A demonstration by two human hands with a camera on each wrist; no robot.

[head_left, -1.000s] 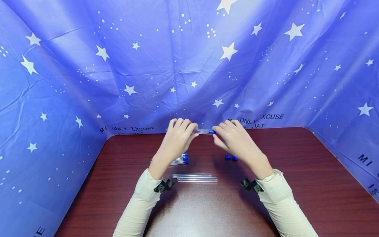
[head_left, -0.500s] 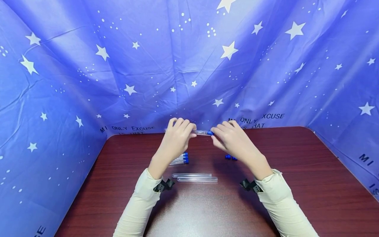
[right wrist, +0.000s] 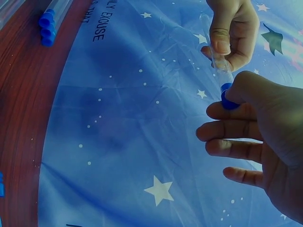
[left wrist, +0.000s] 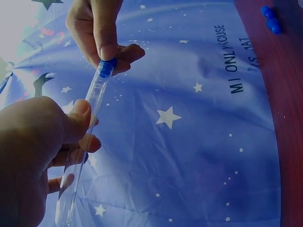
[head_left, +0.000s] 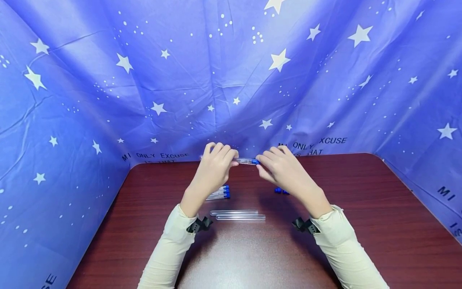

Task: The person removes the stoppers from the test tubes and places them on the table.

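Note:
A clear test tube (left wrist: 97, 92) is held up above the far part of the table, between both hands. My left hand (head_left: 214, 164) grips its body, thumb on one side and fingers on the other. At the tube's mouth sits a blue cap (right wrist: 229, 97), its narrower plug inside the tube in the left wrist view. My right hand (head_left: 283, 168) pinches that cap between thumb and index finger, the other fingers spread loosely. Nearer me, two uncapped test tubes (head_left: 240, 218) lie side by side on the table.
Several blue-capped tubes (head_left: 219, 193) lie left of centre, partly behind my left wrist. Two loose blue caps (head_left: 278, 190) lie under my right hand. The dark red table (head_left: 361, 208) meets a blue starry curtain (head_left: 216, 80) at its back and sides.
Both hands have shifted very slightly left with the tube and cap between them. The grips look the same, and the things on the table have not moved.

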